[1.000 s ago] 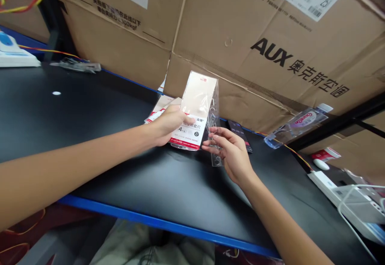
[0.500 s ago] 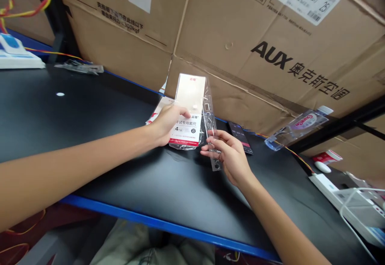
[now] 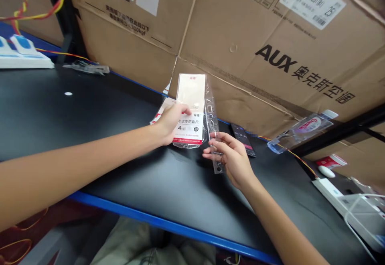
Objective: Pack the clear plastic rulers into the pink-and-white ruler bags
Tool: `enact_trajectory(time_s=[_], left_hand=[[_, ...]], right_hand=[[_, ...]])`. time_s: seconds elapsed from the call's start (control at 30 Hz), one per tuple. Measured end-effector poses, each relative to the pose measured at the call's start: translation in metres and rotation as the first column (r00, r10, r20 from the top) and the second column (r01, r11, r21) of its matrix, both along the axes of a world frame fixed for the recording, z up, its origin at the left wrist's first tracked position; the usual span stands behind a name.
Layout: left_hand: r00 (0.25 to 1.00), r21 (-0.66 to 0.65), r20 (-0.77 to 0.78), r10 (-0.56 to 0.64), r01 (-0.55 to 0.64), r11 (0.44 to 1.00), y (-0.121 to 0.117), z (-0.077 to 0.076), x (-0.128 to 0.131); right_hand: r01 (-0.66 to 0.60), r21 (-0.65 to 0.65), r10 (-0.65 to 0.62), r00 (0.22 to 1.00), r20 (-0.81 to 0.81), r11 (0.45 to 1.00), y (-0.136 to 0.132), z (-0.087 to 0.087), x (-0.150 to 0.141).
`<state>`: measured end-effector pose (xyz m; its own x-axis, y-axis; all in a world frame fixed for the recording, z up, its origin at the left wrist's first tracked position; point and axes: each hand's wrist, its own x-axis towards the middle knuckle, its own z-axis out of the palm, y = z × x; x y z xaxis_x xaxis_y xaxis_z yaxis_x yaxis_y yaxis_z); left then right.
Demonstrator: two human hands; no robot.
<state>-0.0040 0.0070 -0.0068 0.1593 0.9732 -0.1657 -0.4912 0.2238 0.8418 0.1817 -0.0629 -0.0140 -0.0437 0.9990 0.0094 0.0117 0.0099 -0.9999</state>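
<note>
- Tabletop (image 3: 168,181), black, bounded in front by a blue edge (image 3: 168,226) and at the back by a large cardboard carton (image 3: 234,28).
- Widest stretch of black surface to the left of both hands, with a small white disc (image 3: 68,94) on it; another stretch between the hands and the blue edge.
- Closer limits on the right: a dark phone (image 3: 244,140) lying just beyond the right hand (image 3: 233,156), then a clear plastic bottle (image 3: 303,130) near the carton, and a white power strip (image 3: 327,189) farther out.
- Left forearm slanting in from the left side, wrist well behind the blue edge; left hand (image 3: 171,122) grasping a clear-sleeved packet (image 3: 189,92), thumb across its front, other fingers mostly hidden.
- Packet tilted upright between the hands, near the carton, printed side toward the camera, red band at the bottom.
- Second packet (image 3: 161,112) partly hidden behind the left hand.
- Right forearm rising from the lower right, fingers curled, pinching a clear ruler (image 3: 212,116) toward its lower end.
- Ruler leaning along the packet's right side; inside or behind the sleeve, impossible to tell.
</note>
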Motion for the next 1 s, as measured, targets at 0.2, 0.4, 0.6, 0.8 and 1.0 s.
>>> enact_trajectory(time_s=[0.2,0.4,0.6,0.8,1.0], left_hand=[[0.951,0.28,-0.217,0.22,-0.156,0.947,0.003,0.0,0.0],[0.919,0.372,-0.267,0.289,-0.178,0.911,0.005,0.003,-0.002],[0.964,0.321,-0.179,0.194,-0.129,0.938,-0.002,0.012,-0.001],[0.967,0.331,-0.18,0.182,-0.115,0.937,-0.001,0.008,0.0],[0.954,0.342,-0.21,0.212,-0.131,0.93,0.005,0.004,-0.001]], right_hand=[[0.003,0.018,-0.004,0.998,0.07,1.0,0.0,0.002,0.0],[0.034,0.064,-0.039,0.996,0.075,0.997,0.0,0.003,0.002],[0.036,0.097,-0.043,0.996,0.079,0.995,0.001,0.004,0.007],[0.043,0.104,-0.052,0.995,0.087,0.994,0.001,0.003,0.006],[0.04,0.088,-0.049,0.994,0.098,0.995,0.001,0.002,0.005]])
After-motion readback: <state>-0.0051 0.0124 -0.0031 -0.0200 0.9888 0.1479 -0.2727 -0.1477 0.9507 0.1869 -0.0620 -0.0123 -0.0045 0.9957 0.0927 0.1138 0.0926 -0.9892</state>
